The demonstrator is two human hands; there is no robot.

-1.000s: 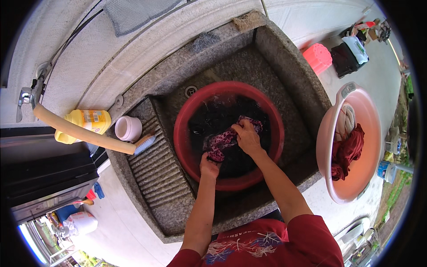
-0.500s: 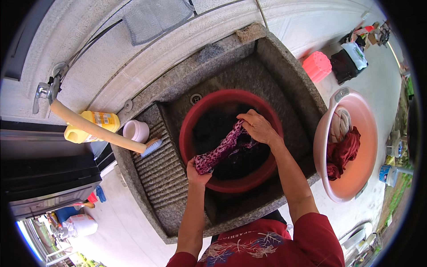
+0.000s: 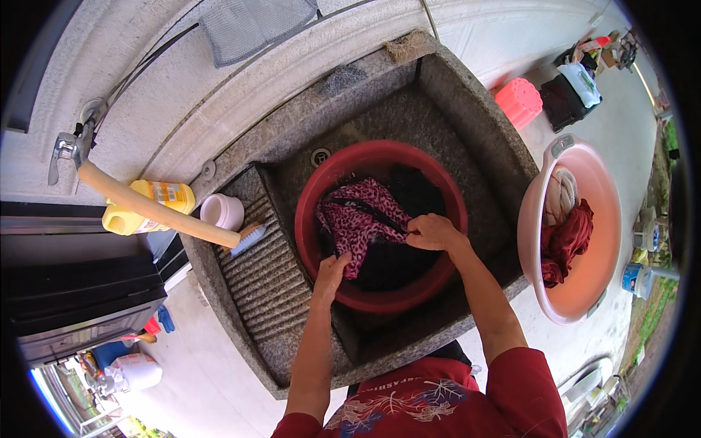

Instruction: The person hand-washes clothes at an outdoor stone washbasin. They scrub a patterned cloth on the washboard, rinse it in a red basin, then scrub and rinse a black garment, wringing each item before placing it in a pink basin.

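A pink and black leopard-print garment (image 3: 363,212) lies spread over the red basin (image 3: 307,196), its upper part down among dark cloth (image 3: 394,270) and water. My left hand (image 3: 333,271) pinches the garment's near left corner by the basin's rim. With closed fingers my right hand (image 3: 434,232) grips the garment's right edge above the dark cloth. The basin stands in a grey stone sink (image 3: 475,131), right of its ribbed washboard (image 3: 264,292). What kind of garment it is I cannot tell.
On the sink's left side are a scrub brush (image 3: 248,239), a pink jar (image 3: 223,212) and a yellow bottle (image 3: 164,193). A beige hose (image 3: 150,208) runs there from the tap (image 3: 73,150). At right stands a pink tub (image 3: 606,241) with dark red cloth (image 3: 568,241).
The garment was stretched in a narrow bunch between both hands; now it is spread out wide in the basin. My right hand has come down nearer, and my left has shifted slightly right.
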